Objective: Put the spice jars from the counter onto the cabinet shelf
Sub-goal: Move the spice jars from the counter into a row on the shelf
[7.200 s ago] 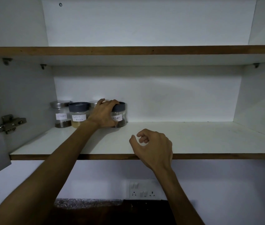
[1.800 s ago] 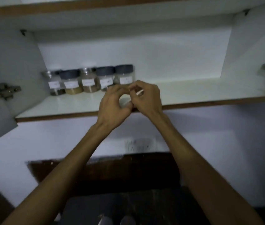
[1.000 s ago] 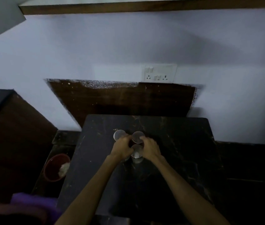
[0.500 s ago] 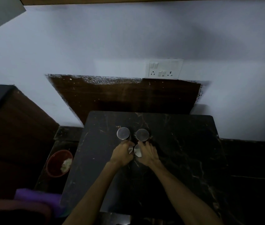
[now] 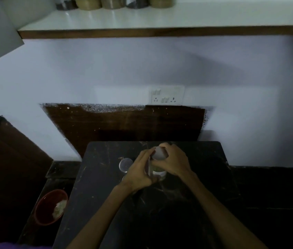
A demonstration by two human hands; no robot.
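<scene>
No legible text anywhere (shelf jars cropped, labels unseen).

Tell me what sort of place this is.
Most likely a home kitchen: a dark stone counter, spice jars lined up on a cabinet shelf, and a wall socket above the backsplash.

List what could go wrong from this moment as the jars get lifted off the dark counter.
1. Both hands, left hand and right hand, crowd together around jars; lifting several at once could let one slip.
2. The silver-lidded jar stands right beside the left hand and might get knocked over.
3. The scene is dim and blurred, so the hold may be misjudged.
</scene>
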